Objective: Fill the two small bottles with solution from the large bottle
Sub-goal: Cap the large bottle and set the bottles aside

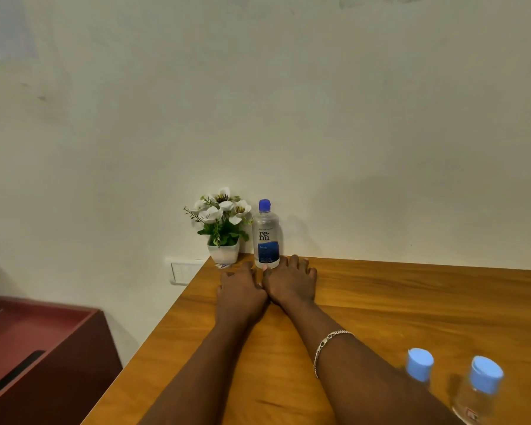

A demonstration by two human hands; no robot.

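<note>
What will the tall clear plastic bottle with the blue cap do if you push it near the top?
The tall clear plastic bottle is slim and stands upright on a narrow base, so a high push would probably tip it. Its body looks round, so once down it might roll across the wooden table. The wall close behind could stop it.

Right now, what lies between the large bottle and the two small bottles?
In the head view, only the right hand and its forearm with a bracelet; the rest is bare wooden table.

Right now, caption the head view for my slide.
Left hand and right hand rest on the table before the renu bottle; two small bottles stand capped.
</note>
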